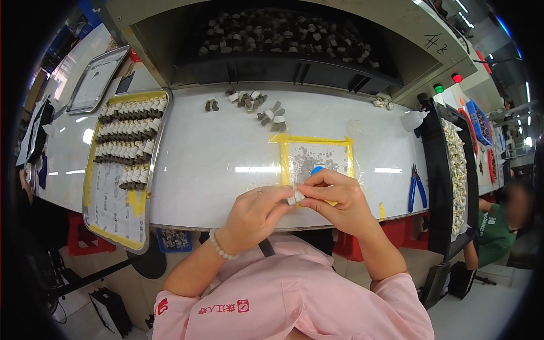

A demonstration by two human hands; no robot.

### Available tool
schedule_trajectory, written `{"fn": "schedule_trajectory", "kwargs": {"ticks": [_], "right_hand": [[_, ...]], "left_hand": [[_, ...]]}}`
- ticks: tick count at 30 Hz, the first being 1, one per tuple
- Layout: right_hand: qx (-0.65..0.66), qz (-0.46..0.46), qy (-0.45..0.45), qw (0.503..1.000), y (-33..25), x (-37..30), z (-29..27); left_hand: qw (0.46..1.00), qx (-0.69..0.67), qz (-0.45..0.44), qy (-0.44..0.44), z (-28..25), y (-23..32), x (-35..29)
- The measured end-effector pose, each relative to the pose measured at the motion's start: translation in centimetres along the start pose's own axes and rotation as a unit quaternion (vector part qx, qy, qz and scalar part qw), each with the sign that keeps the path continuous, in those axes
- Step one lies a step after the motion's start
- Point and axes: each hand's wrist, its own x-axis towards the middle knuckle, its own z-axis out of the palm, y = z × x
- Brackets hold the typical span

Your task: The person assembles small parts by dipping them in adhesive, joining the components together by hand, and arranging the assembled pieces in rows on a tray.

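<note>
My left hand (255,214) and my right hand (341,205) meet near the table's front edge. Between their fingertips is a small white moulded piece (295,198), pinched from both sides; its lower part is hidden. Just beyond my right hand's fingers a small blue object (317,169) shows in part, too covered to name. It lies over a paper sheet (334,153) spotted with grey and framed in yellow tape. Farther off, loose white-and-grey pieces (249,100) lie in a small heap, with a pair of dark grey pieces (211,105) to their left.
On the left, a metal tray (145,226) holds rows of white-and-dark pieces. A black bin (260,69) of similar pieces sits under a metal housing at the back. Blue-handled pliers (417,190), a white squeeze bottle (413,120) and a black tray (470,187) of pale pieces are right.
</note>
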Motion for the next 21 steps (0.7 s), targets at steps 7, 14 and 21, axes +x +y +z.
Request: {"fn": "schedule_trajectory", "kwargs": {"ticks": [7,14,21], "right_hand": [[0.025,0.040,0.001,0.999,1.1,-0.4,-0.4],[0.244,0.189,0.045,0.950,1.5,-1.1,-0.8],[0.171,0.159,0.032,0.972,2.2,-1.4,-0.7]], "left_hand": [[0.986,-0.072,-0.137,-0.060,0.2,0.1,0.2],[0.918,-0.289,-0.269,-0.040,1.1,-0.2,0.6],[0.944,-0.228,-0.236,0.024,2.6,-0.5,-0.2]]}}
